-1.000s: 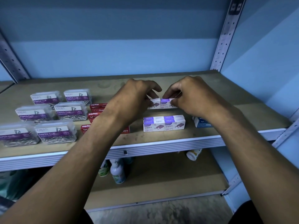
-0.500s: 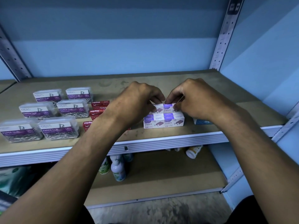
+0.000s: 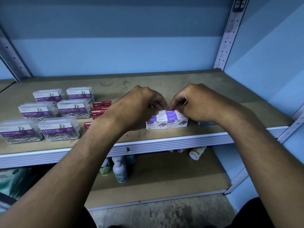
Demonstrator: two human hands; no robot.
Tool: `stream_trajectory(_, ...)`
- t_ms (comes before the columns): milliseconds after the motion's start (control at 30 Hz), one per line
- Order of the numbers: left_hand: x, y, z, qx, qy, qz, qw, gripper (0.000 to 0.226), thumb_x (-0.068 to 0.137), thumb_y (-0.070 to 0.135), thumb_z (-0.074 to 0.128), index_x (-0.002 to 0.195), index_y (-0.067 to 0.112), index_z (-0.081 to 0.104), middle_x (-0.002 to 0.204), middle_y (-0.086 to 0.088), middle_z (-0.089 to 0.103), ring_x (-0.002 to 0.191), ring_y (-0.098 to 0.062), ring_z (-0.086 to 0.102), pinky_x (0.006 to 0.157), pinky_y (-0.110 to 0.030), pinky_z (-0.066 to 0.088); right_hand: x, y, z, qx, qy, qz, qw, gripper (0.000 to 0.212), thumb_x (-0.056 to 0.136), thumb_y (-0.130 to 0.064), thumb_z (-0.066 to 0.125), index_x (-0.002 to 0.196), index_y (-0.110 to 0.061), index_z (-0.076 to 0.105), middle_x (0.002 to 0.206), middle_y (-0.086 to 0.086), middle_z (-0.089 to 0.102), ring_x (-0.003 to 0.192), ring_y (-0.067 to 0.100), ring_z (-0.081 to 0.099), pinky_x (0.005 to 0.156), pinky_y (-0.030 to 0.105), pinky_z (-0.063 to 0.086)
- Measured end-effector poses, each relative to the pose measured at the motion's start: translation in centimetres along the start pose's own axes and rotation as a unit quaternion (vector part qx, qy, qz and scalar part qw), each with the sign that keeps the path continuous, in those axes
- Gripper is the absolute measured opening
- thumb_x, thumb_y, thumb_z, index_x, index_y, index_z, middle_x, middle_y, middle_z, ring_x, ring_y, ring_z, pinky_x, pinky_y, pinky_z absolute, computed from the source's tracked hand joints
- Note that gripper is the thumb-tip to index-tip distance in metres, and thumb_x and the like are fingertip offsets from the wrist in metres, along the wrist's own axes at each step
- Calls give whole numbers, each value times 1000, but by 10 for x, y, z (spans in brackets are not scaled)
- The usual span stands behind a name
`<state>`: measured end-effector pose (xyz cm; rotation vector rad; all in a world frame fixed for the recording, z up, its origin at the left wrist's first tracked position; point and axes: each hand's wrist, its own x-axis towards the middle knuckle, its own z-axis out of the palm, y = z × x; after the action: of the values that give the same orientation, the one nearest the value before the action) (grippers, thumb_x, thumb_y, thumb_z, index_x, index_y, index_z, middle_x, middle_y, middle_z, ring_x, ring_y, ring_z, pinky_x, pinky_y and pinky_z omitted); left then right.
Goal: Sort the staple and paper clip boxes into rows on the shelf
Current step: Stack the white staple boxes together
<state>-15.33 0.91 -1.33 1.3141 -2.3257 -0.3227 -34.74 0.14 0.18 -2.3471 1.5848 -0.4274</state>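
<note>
Now both hands pinch the back row of purple staple boxes.

Left hand (image 3: 139,106) and right hand (image 3: 195,102), each grip closed with curled fingertips on the rear purple staple boxes (image 3: 171,112), which touch the front pair (image 3: 167,123) near the shelf (image 3: 164,86) lip. Red staple boxes (image 3: 101,105) and paper clip boxes (image 3: 59,128) sit left; bare board lies behind, and a blue box (image 3: 206,123) sits right.

Six clear paper clip boxes (image 3: 49,112), three red staple boxes (image 3: 101,105), one blue box (image 3: 206,123).
</note>
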Motion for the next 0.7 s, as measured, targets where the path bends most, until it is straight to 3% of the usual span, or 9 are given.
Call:
stream_trajectory(67, -1, -1, 0, 8, 5, -4, 1000, 28, 87, 10, 65, 108, 28, 73, 98, 13, 75, 86, 2, 68, 82, -25, 57, -1, -1, -1, 4, -6, 2, 1000, 39, 90, -4, 56, 97, -33, 80, 97, -12, 74, 89, 2, 65, 67, 3, 42)
stream_trajectory(167, -2, 0, -2, -6, 5, -25, 1000, 26, 88, 31, 68, 114, 30, 69, 105, 13, 73, 86, 1, 68, 84, -27, 57, -4, -2, -5, 15, -17, 6, 1000, 38, 88, -8, 55, 106, -33, 76, 106, -15, 71, 100, 2, 64, 82, 12, 48)
stream_trajectory(300, -6, 3, -7, -4, -41, -51, 998, 60, 72, 54, 76, 126, 32, 62, 115, 14, 69, 92, 1, 66, 87, -25, 55, -8, -3, -11, 22, -74, 4, 997, 39, 83, -30, 75, 121, -36, 67, 111, -20, 68, 95, -6, 60, 78, 15, 46)
stream_trajectory(400, -7, 5, -6, 25, -56, -67, 996, 66, 65, 51, 83, 125, 33, 62, 106, 18, 69, 90, 2, 63, 85, -26, 55, -8, -5, -7, -22, -94, 4, 995, 54, 72, -38, 86, 122, -36, 66, 112, -20, 67, 95, -2, 61, 83, 21, 48)
stream_trajectory(533, -5, 7, -3, 45, -47, -64, 996, 63, 67, 44, 85, 124, 30, 63, 99, 17, 69, 81, 4, 55, 84, -32, 55, -5, -7, -2, -43, -81, 5, 996, 44, 72, -30, 88, 114, -33, 72, 106, -16, 68, 87, -1, 59, 72, 19, 45)
stream_trajectory(700, -4, 6, 1, 50, -29, -58, 997, 61, 65, 42, 87, 120, 27, 66, 101, 11, 73, 74, 5, 56, 73, -16, 50, -5, -8, -1, -49, -70, 9, 996, 40, 73, -26, 88, 111, -33, 75, 105, -15, 70, 84, 0, 58, 66, 16, 42)
